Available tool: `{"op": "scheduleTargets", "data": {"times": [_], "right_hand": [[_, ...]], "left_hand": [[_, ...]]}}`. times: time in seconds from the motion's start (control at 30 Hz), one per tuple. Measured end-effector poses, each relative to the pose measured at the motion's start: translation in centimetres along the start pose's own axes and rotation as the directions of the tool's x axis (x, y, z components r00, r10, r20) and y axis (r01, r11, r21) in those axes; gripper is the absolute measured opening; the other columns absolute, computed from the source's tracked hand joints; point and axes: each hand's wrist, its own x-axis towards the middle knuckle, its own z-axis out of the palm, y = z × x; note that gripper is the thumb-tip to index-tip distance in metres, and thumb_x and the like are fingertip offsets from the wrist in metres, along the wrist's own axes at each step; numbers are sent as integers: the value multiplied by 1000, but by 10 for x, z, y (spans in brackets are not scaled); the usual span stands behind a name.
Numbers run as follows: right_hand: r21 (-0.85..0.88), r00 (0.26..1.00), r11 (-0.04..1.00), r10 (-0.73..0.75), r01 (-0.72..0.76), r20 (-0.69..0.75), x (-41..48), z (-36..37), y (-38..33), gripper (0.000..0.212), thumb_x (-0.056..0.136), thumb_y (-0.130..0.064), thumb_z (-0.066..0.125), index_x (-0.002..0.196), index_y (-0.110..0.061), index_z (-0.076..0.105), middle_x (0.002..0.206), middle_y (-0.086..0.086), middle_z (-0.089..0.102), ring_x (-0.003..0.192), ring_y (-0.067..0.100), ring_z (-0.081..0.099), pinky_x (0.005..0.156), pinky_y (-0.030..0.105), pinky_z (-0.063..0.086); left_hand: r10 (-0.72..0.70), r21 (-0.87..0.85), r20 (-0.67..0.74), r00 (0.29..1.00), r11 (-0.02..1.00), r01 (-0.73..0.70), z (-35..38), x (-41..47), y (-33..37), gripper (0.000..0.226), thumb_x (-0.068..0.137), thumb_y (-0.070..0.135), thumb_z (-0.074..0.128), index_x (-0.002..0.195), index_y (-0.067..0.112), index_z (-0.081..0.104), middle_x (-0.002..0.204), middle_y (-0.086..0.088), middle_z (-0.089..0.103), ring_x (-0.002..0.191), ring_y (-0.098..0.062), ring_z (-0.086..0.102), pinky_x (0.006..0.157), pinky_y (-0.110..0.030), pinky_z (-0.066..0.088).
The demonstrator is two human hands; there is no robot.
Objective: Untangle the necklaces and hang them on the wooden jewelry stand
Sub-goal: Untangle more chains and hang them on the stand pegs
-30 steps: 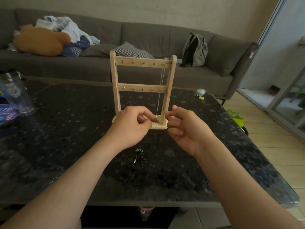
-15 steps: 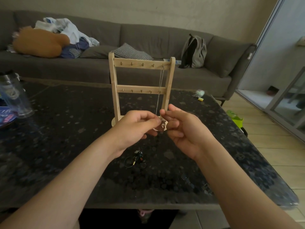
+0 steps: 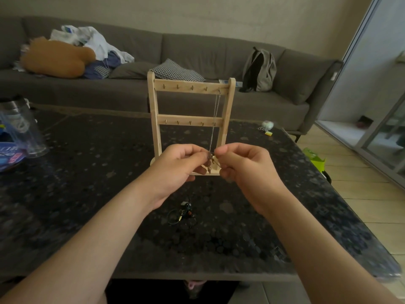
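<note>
Left hand [image 3: 175, 166], right hand [image 3: 244, 164] — fingers curled, both pinching necklace [image 3: 212, 137], hung from wooden stand [image 3: 153, 110]

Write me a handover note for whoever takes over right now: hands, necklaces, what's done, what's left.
Left grip: pinches the lower end of the silver chain.
Right grip: pinches the same end, close beside it.
The chain hangs from the rightmost top hook of the wooden stand.
Done: one necklace is on the stand.
To do: the dark tangle lies on the table between the forearms; untangle and hang it.
</note>
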Motion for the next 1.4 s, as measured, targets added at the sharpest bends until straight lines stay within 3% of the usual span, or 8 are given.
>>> {"op": "scheduleTargets", "data": {"times": [0.1,0.3,0.53,0.7,0.87,1.03,1.2,1.4], "right_hand": [[-188,994,977,-105,102,-8,-3,2,0,14,96,-5,71,92,-13,82,77,1,76,64,11,65,62,19,53],[-266,985,949,-171,168,12,-5,4,2,7,97,-14,77,92,-14,82,81,-1,81,73,11,77,65,16,56],[-304,988,940,-154,153,21,-1,3,6,12,102,-17,71,96,-11,79,84,3,81,78,14,80,74,27,66],[-398,992,910,-124,120,16,2,3,7,18,108,-28,60,103,-18,74,86,0,79,73,7,77,69,24,61],[-348,999,936,-41,49,32,5,2,10,23,109,-30,58,103,-16,75,82,1,74,71,10,67,79,33,59],[-136,993,987,98,-88,68,9,4,11,22,107,-22,59,105,-8,76,81,5,65,80,18,60,86,38,55],[65,985,988,131,-139,113,6,4,9,22,107,-12,57,106,-1,77,93,11,65,85,19,59,77,34,50],[-17,987,988,156,-155,47,7,5,9,24,106,-23,61,110,-7,79,102,7,72,94,18,66,82,34,55]], "left_hand": [[-1,23,-14,1000,1000,2,0,0,0,22,110,30,59,110,25,80,102,6,81,102,-12,75,99,-41,55],[-5,73,-34,999,997,7,1,-2,1,24,110,33,59,110,23,81,103,3,81,105,-12,73,104,-40,53],[-24,64,-27,999,998,26,-1,-1,1,24,109,35,59,109,25,81,103,5,81,107,-13,74,108,-47,53],[-45,64,-5,999,997,45,-4,0,0,25,111,36,57,111,27,80,107,6,81,110,-12,73,104,-42,53],[-37,122,5,999,992,36,-4,0,-2,27,112,36,53,108,27,78,106,3,80,106,-12,72,104,-40,52],[149,185,-57,987,973,-136,-3,1,-4,12,109,27,61,109,27,73,96,7,77,93,-5,73,88,-26,55],[280,212,6,960,938,-275,-4,-1,-5,13,101,23,73,111,32,76,96,10,78,97,-10,75,95,-40,62],[310,264,-24,950,919,-293,-3,-2,-3,7,100,27,75,103,31,80,97,16,77,97,-6,72,93,-37,62]]}}
